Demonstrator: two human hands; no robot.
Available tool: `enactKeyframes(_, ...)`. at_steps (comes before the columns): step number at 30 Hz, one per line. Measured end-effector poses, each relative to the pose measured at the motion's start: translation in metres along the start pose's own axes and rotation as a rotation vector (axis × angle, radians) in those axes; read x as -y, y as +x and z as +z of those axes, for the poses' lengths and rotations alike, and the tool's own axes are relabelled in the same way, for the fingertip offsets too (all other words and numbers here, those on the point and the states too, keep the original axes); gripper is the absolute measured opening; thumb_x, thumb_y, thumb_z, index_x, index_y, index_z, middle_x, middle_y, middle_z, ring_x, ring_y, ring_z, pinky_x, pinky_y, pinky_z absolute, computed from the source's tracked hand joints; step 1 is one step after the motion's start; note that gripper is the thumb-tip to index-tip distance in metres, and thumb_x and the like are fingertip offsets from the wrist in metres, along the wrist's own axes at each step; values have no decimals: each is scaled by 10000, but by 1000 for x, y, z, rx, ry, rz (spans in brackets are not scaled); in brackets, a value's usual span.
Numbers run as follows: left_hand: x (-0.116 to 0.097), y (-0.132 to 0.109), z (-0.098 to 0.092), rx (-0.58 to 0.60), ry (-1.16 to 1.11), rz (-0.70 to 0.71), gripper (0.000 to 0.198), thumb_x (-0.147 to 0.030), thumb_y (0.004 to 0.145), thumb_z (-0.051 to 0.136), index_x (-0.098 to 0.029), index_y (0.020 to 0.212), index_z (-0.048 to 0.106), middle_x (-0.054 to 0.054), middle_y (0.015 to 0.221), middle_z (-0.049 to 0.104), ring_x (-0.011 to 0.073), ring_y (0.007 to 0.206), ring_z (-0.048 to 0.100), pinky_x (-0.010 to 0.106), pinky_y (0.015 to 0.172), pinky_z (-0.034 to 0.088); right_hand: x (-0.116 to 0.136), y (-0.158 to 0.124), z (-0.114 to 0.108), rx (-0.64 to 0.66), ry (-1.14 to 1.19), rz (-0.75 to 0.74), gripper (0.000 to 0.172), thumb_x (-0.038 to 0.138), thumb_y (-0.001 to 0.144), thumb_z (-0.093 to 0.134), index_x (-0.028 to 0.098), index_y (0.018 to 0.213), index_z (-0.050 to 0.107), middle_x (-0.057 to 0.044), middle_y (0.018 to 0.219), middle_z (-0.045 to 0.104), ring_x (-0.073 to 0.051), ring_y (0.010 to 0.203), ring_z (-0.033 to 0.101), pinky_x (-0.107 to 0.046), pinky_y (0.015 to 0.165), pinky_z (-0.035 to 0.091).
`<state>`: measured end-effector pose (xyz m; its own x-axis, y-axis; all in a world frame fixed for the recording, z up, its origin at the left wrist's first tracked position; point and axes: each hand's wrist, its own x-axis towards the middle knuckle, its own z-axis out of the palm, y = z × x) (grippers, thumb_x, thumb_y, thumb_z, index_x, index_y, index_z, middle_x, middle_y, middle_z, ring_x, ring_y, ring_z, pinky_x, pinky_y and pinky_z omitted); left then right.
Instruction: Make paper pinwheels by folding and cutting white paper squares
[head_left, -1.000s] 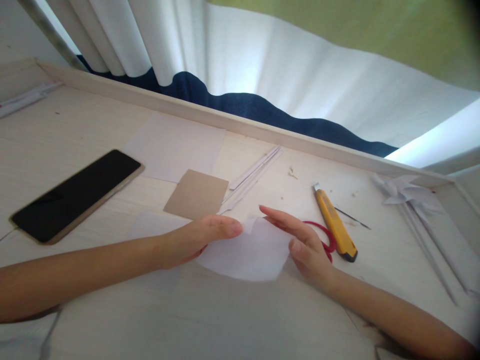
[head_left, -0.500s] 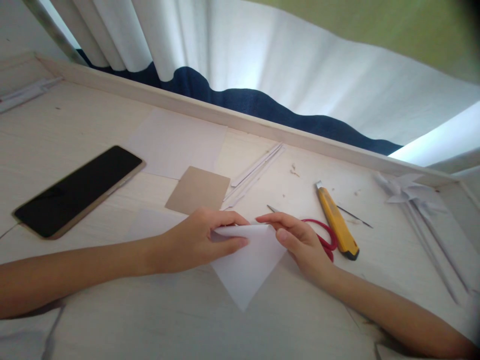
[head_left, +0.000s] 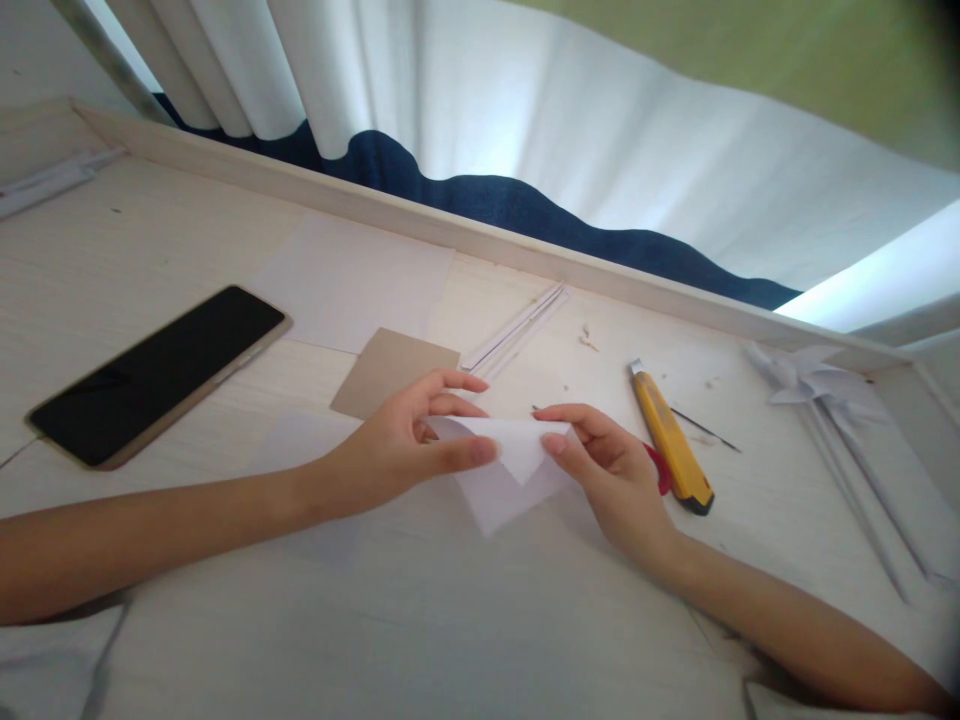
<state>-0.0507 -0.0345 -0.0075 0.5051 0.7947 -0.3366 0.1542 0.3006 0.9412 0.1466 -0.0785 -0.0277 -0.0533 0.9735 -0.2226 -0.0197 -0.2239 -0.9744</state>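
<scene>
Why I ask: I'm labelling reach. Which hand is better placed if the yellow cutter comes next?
Probably the right hand: it is closer to the yellow cutter; the left hand is across the folded paper. Both pinch the paper, so the right must release it first.

light: daylight through curtain (head_left: pixel 600 130), upper centre | glare: pale patch, right edge | tabletop (head_left: pixel 420 630): dim, soft grey shadow, lower centre | upper-right corner: darkened | detail: soft, slightly hazy

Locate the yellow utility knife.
In the head view, the utility knife lies right of centre, beyond the right hand, between a red handle and a thin dark rod.
</scene>
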Motion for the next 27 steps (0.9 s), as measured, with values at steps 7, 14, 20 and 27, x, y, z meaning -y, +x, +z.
enactKeyframes(7,5,6,1,141,-366,-110,437,-287,614,714,-152,993,541,47,854,657,179,806,608,292,748,457,-1,-3,7,-47,82,-104,178,216,712,635,244,845,520,4,820,577,-121,681,542,-213,544,454)
enactKeyframes(14,4,1,2,142,-277,-204,131,-272,711,633,-146,736,656,10,702,677,104,594,597,185,538,439,-2,-10,10,206,112,5,280,171,724,631,267,905,440,14,843,546,-123,746,556,-250,648,465)
enactKeyframes(20,7,1,1,164,-136,-163,214,-347,708,615,-141,680,667,5,649,645,96,550,552,172,475,392,1,-8,4,335,133,118,307,371,745,592,236,994,474,-7,765,592,-133,647,577,-222,534,454)
enactKeyframes(27,6,0,1,168,-53,-150,212,-339,659,651,-131,701,663,-9,584,589,93,511,494,178,447,338,-5,-6,6,388,117,176,158,254,756,598,203,889,530,-5,772,617,-120,679,590,-242,619,476)
